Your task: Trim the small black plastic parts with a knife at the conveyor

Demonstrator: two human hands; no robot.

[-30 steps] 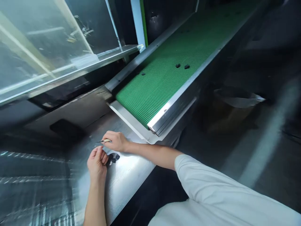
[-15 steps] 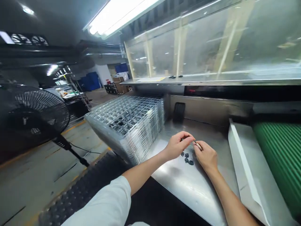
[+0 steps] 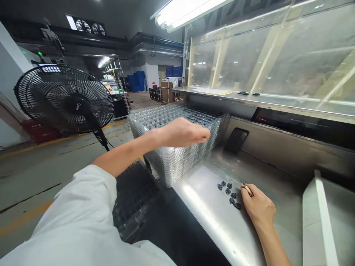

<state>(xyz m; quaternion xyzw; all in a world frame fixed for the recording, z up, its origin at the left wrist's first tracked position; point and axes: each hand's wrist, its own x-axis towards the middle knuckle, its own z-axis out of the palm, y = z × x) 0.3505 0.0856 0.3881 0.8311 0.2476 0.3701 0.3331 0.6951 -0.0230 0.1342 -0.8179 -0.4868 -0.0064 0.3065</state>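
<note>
My left hand (image 3: 185, 132) hangs over the near right side of a stack of clear plastic trays (image 3: 180, 162), its fingers curled together. Whatever it holds, if anything, is hidden. Low over the metal worktop (image 3: 202, 195), my right hand (image 3: 259, 205) is closed around a slim, tan pen-like tool (image 3: 247, 190) with a dark tip. Several small black moulded-looking parts (image 3: 227, 191) lie on the worktop just left of this hand. Grid pockets show in the top tray, partly covered by my left hand and forearm.
A black phone-like slab (image 3: 236, 140) leans at the worktop's back wall. On the right stands a white raised divider (image 3: 318, 218). A metal shelf (image 3: 266, 100) runs above the back. A black floor fan (image 3: 66, 99) stands at the left.
My left hand has left my right hand and moved left and up to the tray stack. The view has turned left. My right hand still grips the tool.
</note>
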